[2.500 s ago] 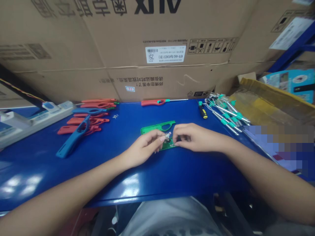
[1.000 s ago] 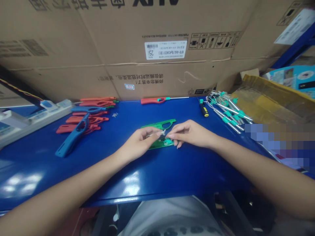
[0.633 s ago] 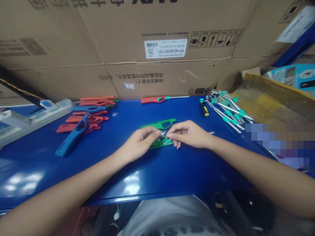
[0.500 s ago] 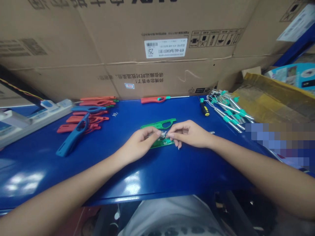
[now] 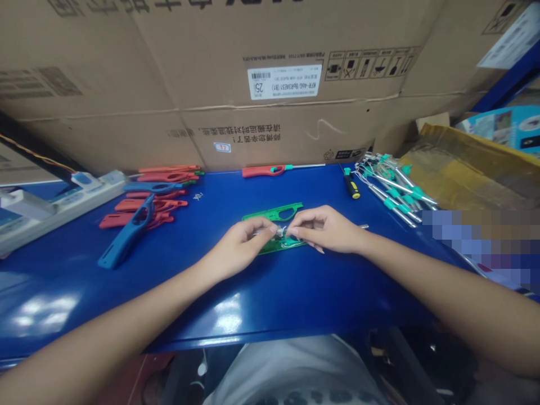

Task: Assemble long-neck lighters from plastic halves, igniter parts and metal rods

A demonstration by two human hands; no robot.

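Observation:
A green plastic lighter shell lies flat in the middle of the blue table. Over its near end my left hand and my right hand meet, fingertips pinched together. Between them shows a small pale metal part with thin wires. Both hands pinch this part just above the shell. A thin metal tube sticks out from behind my right hand.
Red and blue lighter shells lie piled at the left. A red lighter rests by the cardboard boxes at the back. A yellow-handled screwdriver and several metal tubes with teal collars lie at the right. A white power strip sits far left.
Both hands have stayed over the green shell, working the small part. My right hand's fingers have shifted slightly and lowered onto the shell. The view has drifted a little.

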